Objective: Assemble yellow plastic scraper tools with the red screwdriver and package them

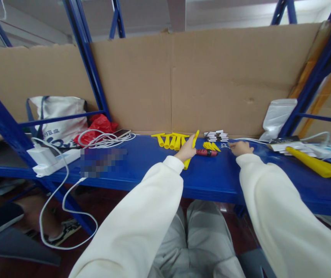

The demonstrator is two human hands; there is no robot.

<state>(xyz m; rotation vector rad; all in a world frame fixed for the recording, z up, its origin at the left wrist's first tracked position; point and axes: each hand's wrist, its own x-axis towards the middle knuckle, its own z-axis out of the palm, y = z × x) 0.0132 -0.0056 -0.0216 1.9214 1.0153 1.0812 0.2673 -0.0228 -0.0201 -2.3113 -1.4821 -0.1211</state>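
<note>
My left hand [186, 150] is closed around a yellow T-shaped plastic piece [196, 138], its crossbar rising past the fingers and its stem showing below. Left of it, several similar yellow T-shaped pieces [172, 142] stand in a row. Just right of that hand lies a red and black tool [206, 153], maybe a screwdriver. Beyond the tool are small yellow flat pieces [211, 146]. My right hand [241, 148] has its fingertips drawn together at a scatter of small metal bits [225, 146], perhaps screws. Anything within those fingers is too small to make out.
Folded white and dark papers [216, 136] lie against the cardboard wall [211, 77]. At right are a long yellow piece [318, 164], a power strip and cables. On the left stand a cloth bag [59, 116], a red plastic bag [103, 123] and white cable coils. Another person sits far left.
</note>
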